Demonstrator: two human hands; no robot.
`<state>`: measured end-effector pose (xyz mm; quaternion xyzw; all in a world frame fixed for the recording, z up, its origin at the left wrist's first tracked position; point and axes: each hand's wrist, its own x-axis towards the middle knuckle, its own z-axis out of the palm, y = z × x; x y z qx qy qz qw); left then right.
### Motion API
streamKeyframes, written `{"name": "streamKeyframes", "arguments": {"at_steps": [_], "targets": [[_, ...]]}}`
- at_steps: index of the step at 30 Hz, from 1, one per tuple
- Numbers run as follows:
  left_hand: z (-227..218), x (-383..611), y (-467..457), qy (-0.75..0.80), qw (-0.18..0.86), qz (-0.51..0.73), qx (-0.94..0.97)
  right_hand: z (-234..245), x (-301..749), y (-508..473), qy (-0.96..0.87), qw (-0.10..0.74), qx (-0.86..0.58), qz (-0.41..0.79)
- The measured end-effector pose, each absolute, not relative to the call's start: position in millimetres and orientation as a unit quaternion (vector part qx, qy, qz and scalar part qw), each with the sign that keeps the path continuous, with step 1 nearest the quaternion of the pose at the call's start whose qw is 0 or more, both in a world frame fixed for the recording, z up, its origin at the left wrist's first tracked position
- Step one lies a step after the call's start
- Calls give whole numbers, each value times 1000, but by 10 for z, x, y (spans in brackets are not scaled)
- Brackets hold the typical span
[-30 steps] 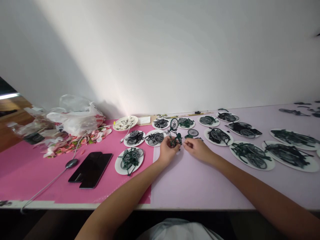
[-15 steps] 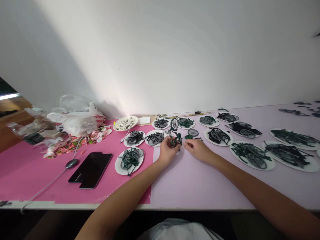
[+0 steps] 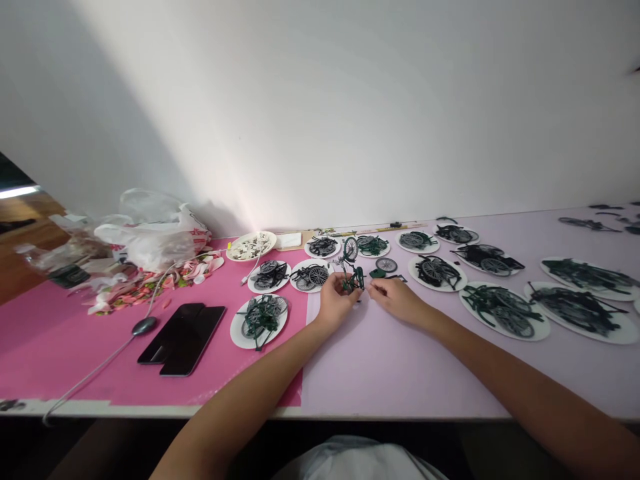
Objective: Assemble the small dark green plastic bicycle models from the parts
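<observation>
My left hand [image 3: 334, 299] is closed round the frame of a small dark green toy bicycle [image 3: 352, 268], held upright with one grey spoked wheel at its top. Just right of it, my right hand [image 3: 397, 297] has its fingertips pinched together close to the bicycle frame; what they pinch is too small to make out. A loose grey wheel [image 3: 386, 265] and a small green part [image 3: 377, 273] lie on the table just beyond my hands.
Several white plates [image 3: 258, 320] piled with bicycle parts spread across the pink and lilac table [image 3: 380, 360], more to the right [image 3: 505, 308]. A black phone [image 3: 183, 337], a cable, a plastic bag [image 3: 150, 237] and pink scraps lie left. A bowl of small white pieces [image 3: 251, 246] sits behind.
Both hands have shifted very slightly around the toy bicycle; the bicycle stays in my left hand. Nothing else has moved.
</observation>
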<state>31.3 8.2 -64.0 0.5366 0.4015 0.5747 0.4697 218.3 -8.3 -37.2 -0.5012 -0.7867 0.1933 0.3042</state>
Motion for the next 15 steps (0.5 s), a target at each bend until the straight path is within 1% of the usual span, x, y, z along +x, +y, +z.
{"name": "streamKeyframes", "arguments": {"at_steps": [8, 11, 13, 15], "targets": [[-604, 307, 61, 404, 471, 573, 536, -306, 2182, -121, -777, 292, -503, 240], [-617, 306, 73, 400, 473, 575, 534, -325, 2178, -118, -769, 293, -520, 228], [-623, 308, 80, 399, 478, 575, 531, -313, 2171, -111, -759, 322, -528, 203], [-624, 312, 82, 402, 480, 574, 528, -225, 2167, -125, -745, 384, -514, 181]]}}
